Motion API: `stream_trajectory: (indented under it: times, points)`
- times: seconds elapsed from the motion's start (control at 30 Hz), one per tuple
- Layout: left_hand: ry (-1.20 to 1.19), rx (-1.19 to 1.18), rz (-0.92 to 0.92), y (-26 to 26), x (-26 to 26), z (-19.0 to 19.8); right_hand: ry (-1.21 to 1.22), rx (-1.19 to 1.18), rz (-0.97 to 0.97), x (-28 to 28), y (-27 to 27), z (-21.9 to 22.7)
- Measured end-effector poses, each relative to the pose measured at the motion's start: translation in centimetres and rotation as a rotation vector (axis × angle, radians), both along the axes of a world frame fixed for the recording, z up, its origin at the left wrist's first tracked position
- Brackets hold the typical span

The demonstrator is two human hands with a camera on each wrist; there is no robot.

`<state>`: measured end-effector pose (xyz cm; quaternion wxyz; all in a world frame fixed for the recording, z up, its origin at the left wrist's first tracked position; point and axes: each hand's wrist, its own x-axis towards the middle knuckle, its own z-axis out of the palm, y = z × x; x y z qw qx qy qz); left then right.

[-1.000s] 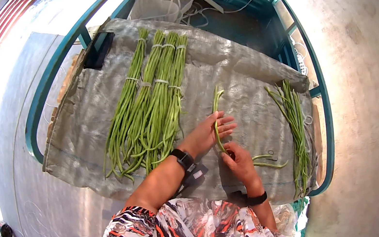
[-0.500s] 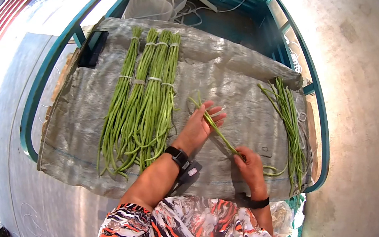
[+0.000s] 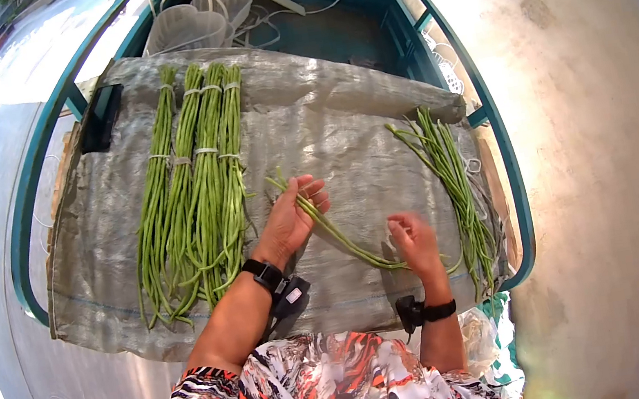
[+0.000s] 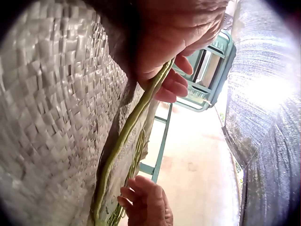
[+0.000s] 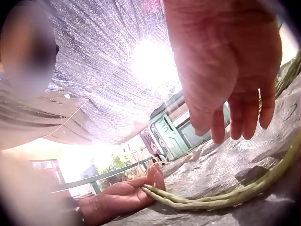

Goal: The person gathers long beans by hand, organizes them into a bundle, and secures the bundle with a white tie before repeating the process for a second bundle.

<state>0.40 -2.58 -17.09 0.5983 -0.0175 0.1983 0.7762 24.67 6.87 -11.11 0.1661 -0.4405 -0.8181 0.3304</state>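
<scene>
Palm up, my left hand (image 3: pixel 288 222) (image 4: pixel 174 40) holds a few long green beans (image 3: pixel 345 245) (image 4: pixel 123 136) between thumb and palm, its fingers loosely bent. The beans curve down and right over the grey woven sheet (image 3: pixel 327 140). My right hand (image 3: pixel 417 247) (image 5: pixel 228 70) is raised near their lower end, empty, fingers relaxed and apart from the beans. In the right wrist view the beans (image 5: pixel 211 203) trail from my left hand (image 5: pixel 120 200). A loose pile of beans (image 3: pixel 459 203) lies right of my right hand.
Several tied bean bundles (image 3: pixel 200 176) lie on the left of the sheet. Teal rails (image 3: pixel 476 85) flank both sides. Clear plastic containers (image 3: pixel 187 29) stand behind the sheet in the teal cart bed (image 3: pixel 328 33). A dark object (image 3: pixel 102 118) lies at the back left.
My right hand has let go of the beans and lifted off them. My left hand still holds them, with their free part now stretched toward the lower right. The head view has shifted.
</scene>
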Motion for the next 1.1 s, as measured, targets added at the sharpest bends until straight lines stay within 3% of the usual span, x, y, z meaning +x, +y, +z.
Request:
stream_trajectory:
  times: [0.1, 0.2, 0.27, 0.4, 0.5, 0.6, 0.63, 0.73, 0.9, 1.1]
  points:
    - [-0.004, 0.048, -0.037, 0.0, -0.2, -0.8, -0.086, 0.491, 0.019, -0.2, 3.9, 0.2]
    - [0.004, 0.052, -0.048, -0.1, -0.3, -0.5, -0.143, 0.619, -0.073, -0.2, 8.1, -1.8]
    - [0.003, 0.074, -0.058, 0.0, -0.4, -0.3, -0.162, 0.637, -0.120, -0.1, 11.5, -4.1]
    - [-0.015, 0.105, -0.080, 0.0, -0.4, -0.1, -0.416, 0.729, -0.302, -1.0, 13.1, -4.8]
    - [-0.009, 0.120, -0.088, 0.0, -0.5, -0.3, -0.518, 0.714, -0.313, -1.6, 14.0, -4.4]
    - [0.012, 0.128, -0.092, -0.1, -0.5, -0.3, -0.374, 0.731, -0.186, -3.1, 11.4, -2.6]
    - [0.012, 0.123, -0.090, 0.0, -0.4, -0.3, -0.332, 0.725, -0.093, -3.8, 10.4, -2.3]
    - [0.015, 0.122, -0.090, 0.1, -0.5, -0.3, 0.125, 0.048, -0.078, -6.5, 6.7, -3.1]
    - [-0.022, 0.127, -0.064, 0.3, -0.3, -0.6, 0.235, 0.017, 0.095, -9.1, -1.1, -2.4]
    - [0.021, 0.083, -0.065, 0.1, -0.3, -0.7, 0.232, -0.001, 0.148, -8.6, -2.9, -1.9]
